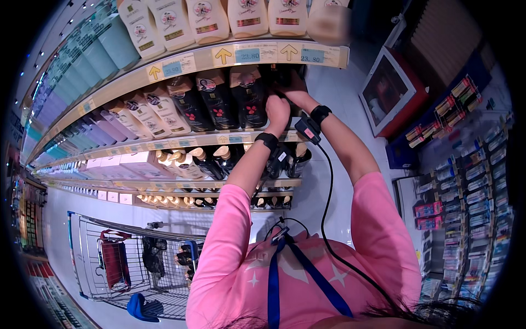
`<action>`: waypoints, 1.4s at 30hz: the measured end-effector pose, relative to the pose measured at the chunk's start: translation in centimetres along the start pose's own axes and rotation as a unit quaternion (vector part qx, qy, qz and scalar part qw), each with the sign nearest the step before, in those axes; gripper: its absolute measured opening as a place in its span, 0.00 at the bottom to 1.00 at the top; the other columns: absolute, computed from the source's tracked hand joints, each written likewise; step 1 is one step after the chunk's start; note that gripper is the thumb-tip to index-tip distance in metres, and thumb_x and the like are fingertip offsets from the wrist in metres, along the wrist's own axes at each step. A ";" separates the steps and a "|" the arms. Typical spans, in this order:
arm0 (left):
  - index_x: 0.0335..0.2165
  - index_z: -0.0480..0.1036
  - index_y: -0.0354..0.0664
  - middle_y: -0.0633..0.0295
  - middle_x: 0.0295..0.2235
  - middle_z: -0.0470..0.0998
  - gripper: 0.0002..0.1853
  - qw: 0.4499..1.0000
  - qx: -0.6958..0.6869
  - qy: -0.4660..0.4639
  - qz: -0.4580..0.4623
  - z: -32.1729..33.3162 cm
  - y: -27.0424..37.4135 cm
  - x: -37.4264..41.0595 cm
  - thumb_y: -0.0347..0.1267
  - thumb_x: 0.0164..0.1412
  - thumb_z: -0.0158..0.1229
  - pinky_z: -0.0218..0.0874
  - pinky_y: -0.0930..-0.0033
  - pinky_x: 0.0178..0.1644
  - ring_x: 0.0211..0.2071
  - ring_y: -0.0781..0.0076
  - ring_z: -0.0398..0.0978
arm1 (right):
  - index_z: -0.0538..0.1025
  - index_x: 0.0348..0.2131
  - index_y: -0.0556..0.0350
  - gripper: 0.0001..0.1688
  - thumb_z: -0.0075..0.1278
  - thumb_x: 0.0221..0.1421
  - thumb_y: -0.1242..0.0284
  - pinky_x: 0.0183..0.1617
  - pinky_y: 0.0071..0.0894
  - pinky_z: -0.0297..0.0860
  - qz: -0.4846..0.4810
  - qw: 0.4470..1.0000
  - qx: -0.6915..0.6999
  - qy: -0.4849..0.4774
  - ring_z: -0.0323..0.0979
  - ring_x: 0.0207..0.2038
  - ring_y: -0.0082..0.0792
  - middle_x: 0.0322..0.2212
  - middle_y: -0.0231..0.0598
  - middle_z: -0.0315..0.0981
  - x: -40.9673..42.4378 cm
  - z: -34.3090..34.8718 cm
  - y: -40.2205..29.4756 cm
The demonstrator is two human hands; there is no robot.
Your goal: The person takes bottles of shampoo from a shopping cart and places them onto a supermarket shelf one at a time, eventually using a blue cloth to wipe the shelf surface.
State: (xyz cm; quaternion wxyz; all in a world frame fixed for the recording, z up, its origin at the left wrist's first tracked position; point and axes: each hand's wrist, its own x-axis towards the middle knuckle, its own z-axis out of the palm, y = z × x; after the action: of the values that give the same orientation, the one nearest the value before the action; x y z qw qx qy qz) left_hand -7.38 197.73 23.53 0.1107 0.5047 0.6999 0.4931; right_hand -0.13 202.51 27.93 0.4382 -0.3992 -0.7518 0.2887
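My left hand (278, 110) is curled beside the rightmost visible black bottle (248, 100) on the second shelf, its fingertips hidden. My right hand (296, 91) reaches in from the right at that shelf's end, its fingers against a dark bottle (276, 74) partly covered by the upper shelf edge. Shadow and the hands themselves hide how firmly either one grips. Black bands circle both wrists. Several black bottles with red flower prints stand in a row left of the hands.
Cream bottles (205, 20) line the shelf above, behind a price rail (263, 53). Dark pump bottles (224, 158) stand below. A wire shopping cart (135, 263) is at lower left. A black cable (330, 197) hangs beside my right arm. A red-sided cabinet (404, 98) stands at right.
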 end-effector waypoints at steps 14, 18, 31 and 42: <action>0.54 0.41 0.29 0.31 0.46 0.59 0.44 0.999 -0.019 0.035 -0.028 0.3 1.0 0.6 0.37 0.46 0.55 0.57 0.58 0.47 0.45 0.39 0.62 | 0.58 0.45 0.60 0.31 0.49 0.42 0.66 0.44 0.42 0.62 0.013 0.991 -0.057 0.122 0.63 0.43 0.55 0.40 0.56 0.64 2.2 -0.5 6.6; 0.54 0.42 0.34 0.37 0.48 0.58 0.46 0.994 -0.036 0.098 0.038 2.7 -0.3 1.4 0.41 0.43 0.59 0.56 0.58 0.48 0.48 0.43 0.60 | 0.56 0.48 0.59 0.36 0.50 0.44 0.58 0.40 0.44 0.64 0.019 0.998 -0.055 0.039 0.66 0.40 0.56 0.37 0.58 0.67 4.0 -0.5 8.7; 0.45 0.54 0.29 0.41 0.34 0.72 0.40 0.991 -0.113 0.027 0.066 0.1 0.4 1.3 0.43 0.41 0.62 0.63 0.60 0.36 0.36 0.46 0.71 | 0.62 0.39 0.60 0.31 0.58 0.39 0.63 0.40 0.33 0.65 0.030 0.998 0.031 0.049 0.70 0.38 0.43 0.35 0.49 0.70 -2.4 -4.1 8.3; 0.43 0.55 0.33 0.48 0.40 0.63 0.33 0.955 -0.185 0.008 0.232 -3.0 2.6 -6.9 0.30 0.40 0.64 0.60 0.62 0.42 0.39 0.51 0.67 | 0.64 0.41 0.60 0.26 0.56 0.41 0.72 0.43 0.30 0.63 -0.049 0.995 0.012 0.087 0.68 0.38 0.31 0.35 0.40 0.71 -10.7 -8.3 3.1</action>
State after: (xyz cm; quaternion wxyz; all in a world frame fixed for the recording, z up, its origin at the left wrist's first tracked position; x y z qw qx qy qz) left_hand -4.56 190.42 24.69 0.0793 0.6199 0.4612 0.6298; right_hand 11.53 195.68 24.68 0.5206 -0.3801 -0.7260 0.2396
